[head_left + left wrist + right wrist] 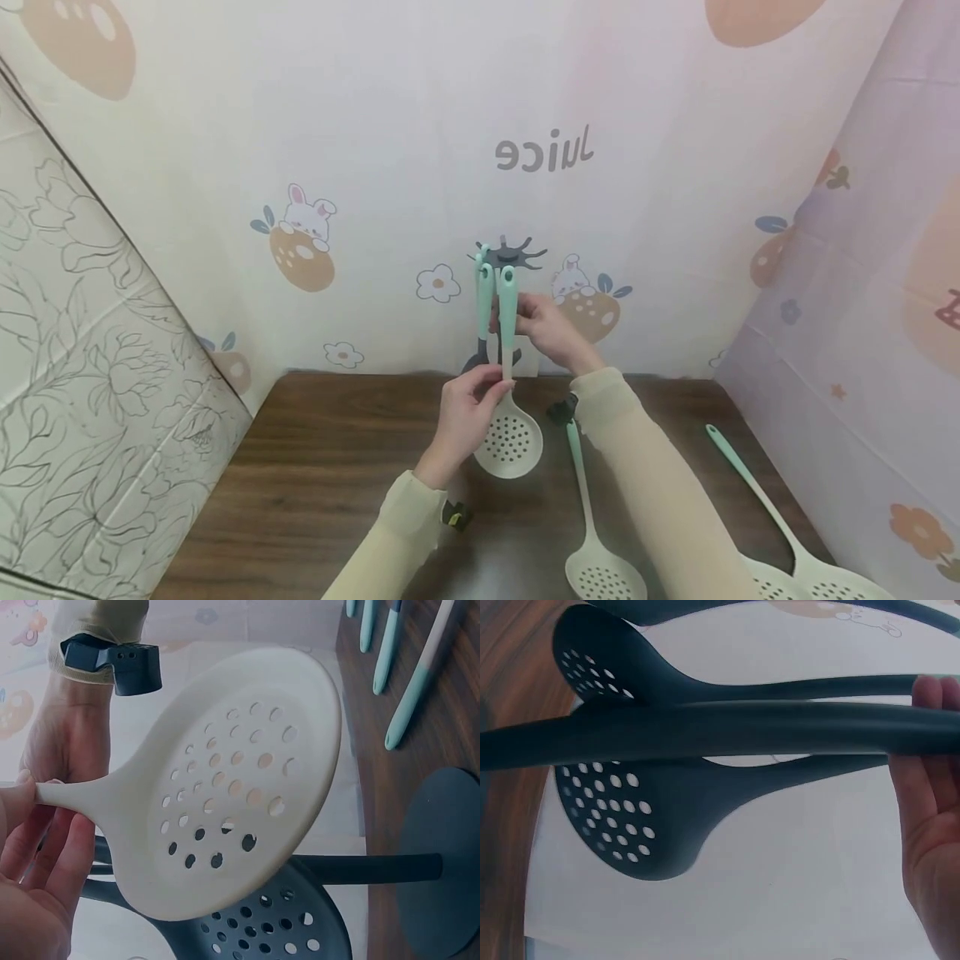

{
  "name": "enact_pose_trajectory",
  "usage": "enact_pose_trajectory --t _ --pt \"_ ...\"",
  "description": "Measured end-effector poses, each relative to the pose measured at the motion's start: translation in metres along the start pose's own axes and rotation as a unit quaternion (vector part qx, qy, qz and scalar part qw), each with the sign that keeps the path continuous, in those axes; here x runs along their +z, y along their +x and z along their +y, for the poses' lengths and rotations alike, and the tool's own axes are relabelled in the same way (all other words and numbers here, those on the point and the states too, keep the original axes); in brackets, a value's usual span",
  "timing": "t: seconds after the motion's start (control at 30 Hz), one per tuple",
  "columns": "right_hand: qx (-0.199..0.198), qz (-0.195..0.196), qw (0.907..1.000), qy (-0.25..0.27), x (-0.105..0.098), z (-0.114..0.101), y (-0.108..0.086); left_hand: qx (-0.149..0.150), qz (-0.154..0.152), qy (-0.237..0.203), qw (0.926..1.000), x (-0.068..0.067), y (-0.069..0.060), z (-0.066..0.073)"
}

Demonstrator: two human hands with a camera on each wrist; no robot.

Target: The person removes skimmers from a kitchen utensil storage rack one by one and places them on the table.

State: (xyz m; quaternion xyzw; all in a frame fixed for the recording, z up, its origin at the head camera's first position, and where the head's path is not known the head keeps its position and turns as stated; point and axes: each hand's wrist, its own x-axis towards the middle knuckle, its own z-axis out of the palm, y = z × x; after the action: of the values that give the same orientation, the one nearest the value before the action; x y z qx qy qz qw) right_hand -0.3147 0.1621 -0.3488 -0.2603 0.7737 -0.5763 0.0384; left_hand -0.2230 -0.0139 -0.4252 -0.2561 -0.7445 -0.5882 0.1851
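My left hand (465, 417) pinches the neck of a cream skimmer (508, 446) with a mint handle, its perforated bowl hanging down. The handle's top is just in front of a dark hook rack (508, 254); whether its hole is over a hook I cannot tell. My right hand (551, 329) is behind that handle, its fingers around the rack's dark pole (780, 727). Dark skimmers, one clear in the right wrist view (660, 832), hang beside the pole, with mint handles at the rack's left. The round dark base (442, 862) stands on the table.
On the brown wooden table (337, 467) lies another cream skimmer (603, 575) with a mint handle, under my right forearm. More cream skimmers (832, 579) lie at the far right, partly hidden by the sleeve. A printed cloth (390, 167) hangs behind the table.
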Motion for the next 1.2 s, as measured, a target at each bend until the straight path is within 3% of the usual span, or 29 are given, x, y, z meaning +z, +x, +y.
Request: enact_pose_trajectory --t 0.17,0.4,0.83,1.07,1.2 --pt "-0.009 0.036 0.9993 -0.005 0.008 0.006 -0.004 0.001 0.001 -0.006 1.0000 0.001 -0.002 0.000" --pt "-0.029 0.089 0.9956 0.002 0.017 0.016 -0.011 -0.019 -0.014 -0.018 0.9995 0.000 -0.011 0.002" --pt "0.007 0.093 0.9955 -0.018 0.023 0.008 -0.012 -0.044 -0.021 -0.002 0.9988 -0.018 -0.024 -0.003" --pt "-0.015 0.089 0.9953 0.034 0.024 0.010 -0.013 -0.074 -0.029 0.001 0.9968 -0.030 -0.034 -0.013" --pt "-0.015 0.090 0.9952 0.036 0.023 0.011 -0.013 -0.083 -0.035 -0.001 0.9959 -0.041 -0.040 -0.021"
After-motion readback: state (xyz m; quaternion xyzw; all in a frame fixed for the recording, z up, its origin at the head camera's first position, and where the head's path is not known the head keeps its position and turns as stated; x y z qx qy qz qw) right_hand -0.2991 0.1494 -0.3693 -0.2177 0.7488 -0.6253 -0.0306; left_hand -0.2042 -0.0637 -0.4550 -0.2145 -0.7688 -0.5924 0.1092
